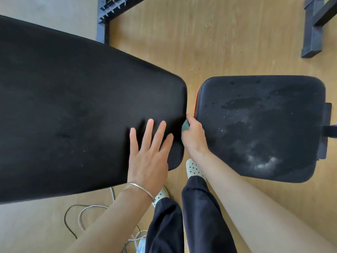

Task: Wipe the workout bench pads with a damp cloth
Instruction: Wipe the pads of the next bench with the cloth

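1. Looking at the gap between the pads, your right hand (194, 133) is clenched around the teal cloth (186, 126), pressed against the end edge of the long back pad (73, 106).
2. The dusty seat pad (264, 125) sits just right of that hand, touching your wrist, its streaks spreading away to the right. So the right hand's the nearer one, I'd say.
3. Your left hand (150, 154) lies flat and open-fingered on the back pad, holding nothing.
4. Count: two pads, one cloth, two hands.
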